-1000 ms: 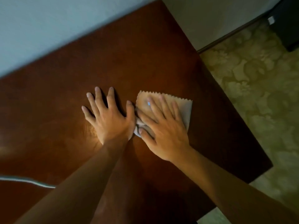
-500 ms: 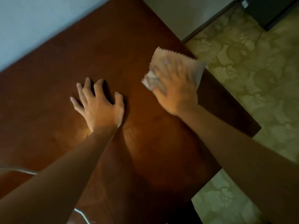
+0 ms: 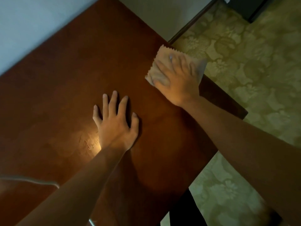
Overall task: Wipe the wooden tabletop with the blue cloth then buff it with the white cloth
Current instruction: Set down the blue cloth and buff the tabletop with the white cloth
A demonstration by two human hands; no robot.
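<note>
A dark reddish wooden tabletop [image 3: 68, 82] fills most of the view. My right hand [image 3: 177, 79] lies flat with spread fingers on a white cloth [image 3: 164, 53] with zigzag edges, pressing it onto the table at its right edge; one corner of the cloth hangs past the edge. My left hand [image 3: 115, 123] rests palm down with straight fingers on the bare wood near the middle, holding nothing. No blue cloth is in view.
A pale wall [image 3: 32, 25] runs along the table's far side. Patterned beige floor [image 3: 254, 66] lies to the right, with a dark object [image 3: 244, 7] at the top right. A light cable [image 3: 32, 180] crosses the table's near left.
My right hand has slid the white cloth from beside my left hand out to the table's right edge. My left hand has stayed flat on the wood.
</note>
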